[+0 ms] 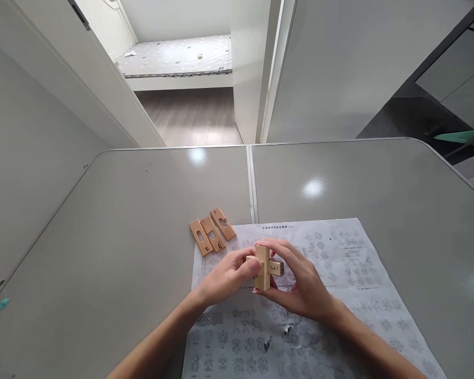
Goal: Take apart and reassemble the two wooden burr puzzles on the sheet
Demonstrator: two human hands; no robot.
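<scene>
Both hands grip a light wooden interlocking puzzle made of crossed bars, held above a printed sheet. My left hand pinches its left side, the thumb lying across the front. My right hand spans the upright bar, fingers at its top and thumb at its bottom. A bar with a dark mark on it points out to the right. Just beyond my left hand lie several flat wooden pieces with cut-outs and numbers: one marked 2, one marked 3 and another at their right.
The printed sheet with puzzle diagrams covers the near part of the grey table; it is torn in places near the front. A seam divides the tabletop. Past the far edge, a doorway shows a bed.
</scene>
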